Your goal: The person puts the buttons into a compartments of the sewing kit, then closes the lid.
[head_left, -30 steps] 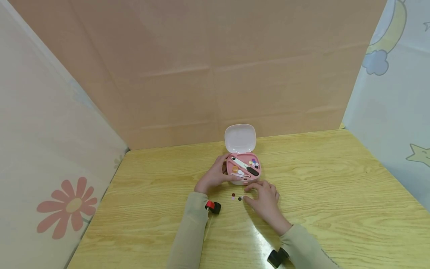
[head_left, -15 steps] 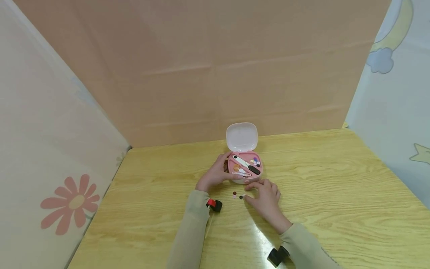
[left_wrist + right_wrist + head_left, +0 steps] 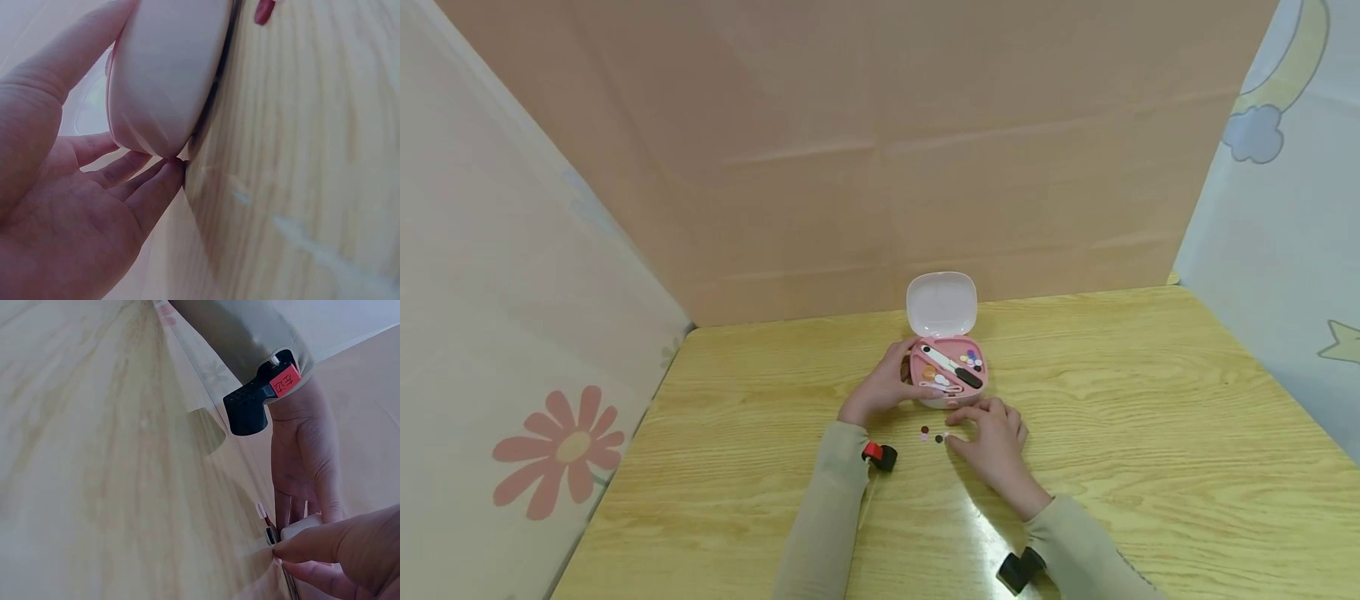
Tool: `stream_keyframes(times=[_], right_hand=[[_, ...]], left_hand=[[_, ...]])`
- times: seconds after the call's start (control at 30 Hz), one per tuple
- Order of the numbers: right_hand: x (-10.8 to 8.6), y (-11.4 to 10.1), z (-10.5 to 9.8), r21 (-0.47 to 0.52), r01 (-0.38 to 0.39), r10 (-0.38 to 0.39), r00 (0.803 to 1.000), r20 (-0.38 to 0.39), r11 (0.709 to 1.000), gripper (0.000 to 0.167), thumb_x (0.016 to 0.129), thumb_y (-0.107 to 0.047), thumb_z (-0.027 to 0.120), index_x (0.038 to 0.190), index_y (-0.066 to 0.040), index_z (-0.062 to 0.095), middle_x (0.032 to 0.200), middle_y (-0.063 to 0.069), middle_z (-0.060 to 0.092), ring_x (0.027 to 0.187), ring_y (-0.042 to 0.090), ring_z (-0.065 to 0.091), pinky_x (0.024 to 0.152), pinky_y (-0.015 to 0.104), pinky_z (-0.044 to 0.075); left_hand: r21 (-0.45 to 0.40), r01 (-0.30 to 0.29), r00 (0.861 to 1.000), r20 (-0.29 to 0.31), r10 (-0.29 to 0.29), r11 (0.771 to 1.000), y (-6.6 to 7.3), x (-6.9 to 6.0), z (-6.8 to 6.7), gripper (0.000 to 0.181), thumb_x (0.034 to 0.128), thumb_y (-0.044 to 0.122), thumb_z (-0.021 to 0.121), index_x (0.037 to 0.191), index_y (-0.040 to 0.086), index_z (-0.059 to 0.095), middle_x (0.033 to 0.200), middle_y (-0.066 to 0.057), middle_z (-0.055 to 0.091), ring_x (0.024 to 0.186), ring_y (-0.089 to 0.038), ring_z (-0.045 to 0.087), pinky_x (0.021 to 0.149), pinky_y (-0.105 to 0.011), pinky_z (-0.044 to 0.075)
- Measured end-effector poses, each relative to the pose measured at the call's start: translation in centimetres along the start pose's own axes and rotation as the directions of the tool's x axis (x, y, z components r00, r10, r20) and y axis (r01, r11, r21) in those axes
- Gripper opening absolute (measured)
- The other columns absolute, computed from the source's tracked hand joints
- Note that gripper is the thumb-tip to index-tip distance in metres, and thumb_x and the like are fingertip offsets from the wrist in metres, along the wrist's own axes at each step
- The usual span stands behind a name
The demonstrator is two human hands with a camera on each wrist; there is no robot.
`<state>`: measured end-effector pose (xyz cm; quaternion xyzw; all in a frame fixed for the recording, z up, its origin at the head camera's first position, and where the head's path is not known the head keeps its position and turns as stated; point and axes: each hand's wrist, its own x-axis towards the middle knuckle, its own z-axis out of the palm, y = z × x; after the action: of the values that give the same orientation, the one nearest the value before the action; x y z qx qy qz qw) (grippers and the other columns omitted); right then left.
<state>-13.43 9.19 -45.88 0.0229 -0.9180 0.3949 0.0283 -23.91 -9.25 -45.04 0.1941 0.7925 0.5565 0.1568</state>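
A pink and white box [image 3: 950, 402] stands open on the table, holding a white and black tool [image 3: 951, 367] and several small buttons [image 3: 972, 361]. My left hand [image 3: 880, 390] grips its left side, thumb along the front; in the left wrist view the fingers [image 3: 153, 184] touch the box's lower edge [image 3: 165, 81]. In front of the box lie a dark red button [image 3: 925, 430], a pink one [image 3: 924, 437] and a black one [image 3: 939, 439]. My right hand [image 3: 996, 450] rests low beside them, thumb tip against a pale button, index finger curved above and apart from the thumb.
The raised lid [image 3: 942, 304] stands behind the box, near the brown backdrop [image 3: 880, 167]. Patterned cloths hang left [image 3: 475, 292] and right [image 3: 1292, 233]. Black devices are strapped at the left wrist [image 3: 881, 456] and the right wrist [image 3: 1021, 571].
The head view has shifted slightly, moving the scene a little up and right. Both hands keep the same places relative to the box and buttons.
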Motion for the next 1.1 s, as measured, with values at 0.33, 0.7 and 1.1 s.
stream_keyframes(times=[0.33,0.7,1.1], right_hand=[[-0.08,-0.03,0.0,0.004,0.003,-0.003,1.0,-0.003,1.0,0.018,0.075,-0.017,0.08,0.091,-0.016,0.073,0.115,0.016,0.046,0.115,0.042,0.026,0.093,0.059,0.014],[-0.09,-0.06,0.0,0.012,0.01,-0.01,1.0,-0.003,1.0,0.009,0.076,-0.015,0.078,0.083,-0.017,0.073,0.114,0.016,0.046,0.115,0.042,0.026,0.093,0.059,0.013],[-0.05,-0.27,-0.09,-0.006,-0.016,0.015,1.0,-0.004,1.0,0.009,0.075,-0.017,0.079,0.077,-0.018,0.071,0.114,0.016,0.048,0.115,0.041,0.028,0.094,0.059,0.014]], left_hand=[[0.0,-0.005,1.0,0.001,0.005,1.0,-0.29,0.18,0.05,0.094,0.0752,0.021,0.084,0.15,0.022,0.027,0.136,0.0,0.03,0.118,-0.012,0.047,0.096,-0.024,0.043],[-0.024,-0.015,1.0,0.005,0.015,1.0,-0.06,0.08,0.02,0.093,0.0757,0.018,0.083,0.15,0.021,0.027,0.135,-0.001,0.03,0.121,-0.013,0.046,0.097,-0.024,0.042],[-0.011,-0.019,1.0,0.004,0.019,1.0,-0.02,0.06,-0.01,0.093,0.0754,0.018,0.083,0.15,0.019,0.027,0.133,-0.003,0.031,0.12,-0.015,0.047,0.097,-0.026,0.042]])
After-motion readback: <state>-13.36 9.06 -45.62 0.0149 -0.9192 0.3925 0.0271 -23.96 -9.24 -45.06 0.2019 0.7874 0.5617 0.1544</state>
